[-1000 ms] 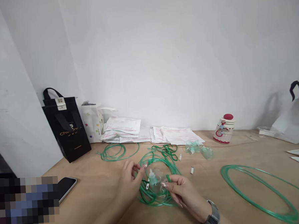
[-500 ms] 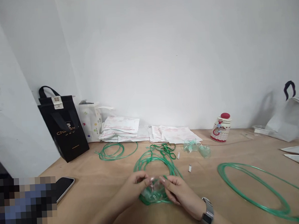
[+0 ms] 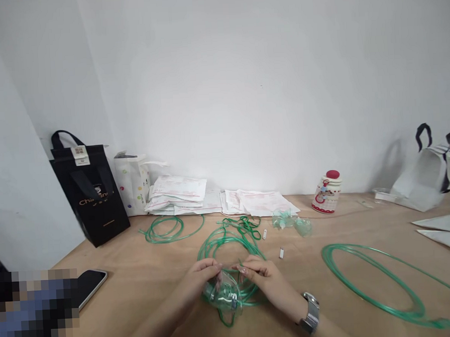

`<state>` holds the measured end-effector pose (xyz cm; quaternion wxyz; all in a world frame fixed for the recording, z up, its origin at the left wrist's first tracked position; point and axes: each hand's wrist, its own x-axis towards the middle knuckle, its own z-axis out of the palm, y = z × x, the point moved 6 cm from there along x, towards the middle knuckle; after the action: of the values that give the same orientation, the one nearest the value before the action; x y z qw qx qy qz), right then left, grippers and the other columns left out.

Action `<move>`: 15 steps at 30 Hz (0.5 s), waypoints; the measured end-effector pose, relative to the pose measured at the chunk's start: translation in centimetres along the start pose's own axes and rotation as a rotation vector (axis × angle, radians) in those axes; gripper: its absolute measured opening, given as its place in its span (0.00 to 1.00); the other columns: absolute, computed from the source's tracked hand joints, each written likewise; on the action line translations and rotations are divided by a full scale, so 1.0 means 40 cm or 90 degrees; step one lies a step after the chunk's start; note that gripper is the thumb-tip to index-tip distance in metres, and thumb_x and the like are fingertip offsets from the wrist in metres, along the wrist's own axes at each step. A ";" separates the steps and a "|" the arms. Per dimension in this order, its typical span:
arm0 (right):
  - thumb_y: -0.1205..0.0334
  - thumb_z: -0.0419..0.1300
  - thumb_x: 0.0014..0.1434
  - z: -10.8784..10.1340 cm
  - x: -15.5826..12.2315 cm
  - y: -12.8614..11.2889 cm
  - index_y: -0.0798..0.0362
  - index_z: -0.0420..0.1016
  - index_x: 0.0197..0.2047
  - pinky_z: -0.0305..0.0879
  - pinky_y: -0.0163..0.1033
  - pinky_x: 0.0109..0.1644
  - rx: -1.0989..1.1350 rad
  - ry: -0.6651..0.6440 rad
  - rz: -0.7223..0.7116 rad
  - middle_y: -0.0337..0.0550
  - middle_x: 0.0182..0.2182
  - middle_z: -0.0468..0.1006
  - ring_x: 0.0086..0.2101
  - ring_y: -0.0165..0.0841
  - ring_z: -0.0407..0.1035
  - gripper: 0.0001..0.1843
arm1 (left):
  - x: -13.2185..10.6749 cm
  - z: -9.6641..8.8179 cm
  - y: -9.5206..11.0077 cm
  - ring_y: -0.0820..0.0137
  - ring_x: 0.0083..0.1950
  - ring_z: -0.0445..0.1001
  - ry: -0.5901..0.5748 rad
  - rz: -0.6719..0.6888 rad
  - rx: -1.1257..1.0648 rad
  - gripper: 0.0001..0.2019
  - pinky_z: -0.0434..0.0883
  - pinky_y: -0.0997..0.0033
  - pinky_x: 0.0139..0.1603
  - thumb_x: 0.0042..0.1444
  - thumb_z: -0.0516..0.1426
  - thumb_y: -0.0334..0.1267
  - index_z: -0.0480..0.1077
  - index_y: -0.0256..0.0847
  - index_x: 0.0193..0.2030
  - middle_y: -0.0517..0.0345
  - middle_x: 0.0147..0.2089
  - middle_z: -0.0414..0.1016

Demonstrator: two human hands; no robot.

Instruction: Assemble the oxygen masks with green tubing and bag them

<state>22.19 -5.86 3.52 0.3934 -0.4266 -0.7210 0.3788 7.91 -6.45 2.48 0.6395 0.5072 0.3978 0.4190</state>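
Clear plastic mask (image 3: 224, 292) | light, pliable, likely crushable; grip rim | left hand (image 3: 202, 275), right hand (image 3: 264, 277) pinch its top edge | green tubing (image 3: 229, 241) beneath | worktop (image 3: 147, 273)

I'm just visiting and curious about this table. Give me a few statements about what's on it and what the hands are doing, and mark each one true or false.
1. Both hands, the left hand and the right hand, hold a clear mask between them. True.
2. The right wrist is bare. False: it wears a metal watch.
3. A black gift bag stands at the far left by the wall. True.
4. The phone lies at the right edge of the table. False: it lies at the left, screen dark.
5. The large ring of green tubing at the right lies apart from both hands. True.
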 end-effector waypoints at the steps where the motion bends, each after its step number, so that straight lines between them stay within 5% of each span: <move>1: 0.44 0.53 0.51 -0.001 0.000 0.003 0.53 0.76 0.24 0.57 0.36 0.34 0.010 -0.001 0.008 0.39 0.22 0.67 0.29 0.32 0.61 0.22 | -0.001 0.001 0.002 0.77 0.21 0.57 0.004 -0.001 -0.007 0.15 0.53 0.76 0.24 0.44 0.57 0.46 0.64 0.36 0.17 0.63 0.17 0.62; 5: 0.44 0.56 0.47 0.008 -0.001 0.035 0.55 0.77 0.33 0.52 0.33 0.26 0.138 -0.004 0.087 0.33 0.15 0.61 0.21 0.26 0.55 0.22 | -0.001 0.000 0.007 0.78 0.20 0.55 0.018 -0.012 -0.027 0.17 0.51 0.76 0.23 0.41 0.59 0.47 0.61 0.37 0.16 0.65 0.16 0.60; 10: 0.45 0.58 0.45 0.037 -0.006 0.060 0.57 0.74 0.29 0.43 0.30 0.19 0.202 -0.025 0.144 0.31 0.12 0.60 0.15 0.22 0.49 0.22 | 0.002 0.002 0.000 0.79 0.20 0.54 -0.008 -0.008 -0.028 0.17 0.50 0.77 0.22 0.41 0.60 0.47 0.61 0.37 0.17 0.66 0.16 0.60; 15: 0.47 0.59 0.47 0.049 -0.020 0.036 0.56 0.72 0.27 0.49 0.31 0.22 0.159 -0.065 0.098 0.33 0.14 0.62 0.18 0.24 0.53 0.18 | 0.000 0.015 -0.018 0.78 0.19 0.56 -0.037 -0.032 -0.041 0.16 0.51 0.77 0.23 0.40 0.60 0.47 0.62 0.37 0.17 0.65 0.15 0.62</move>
<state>21.17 -6.49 1.26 0.3758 -0.4083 -0.6526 0.5159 8.57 -6.73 1.88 0.6770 0.4883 0.3783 0.4002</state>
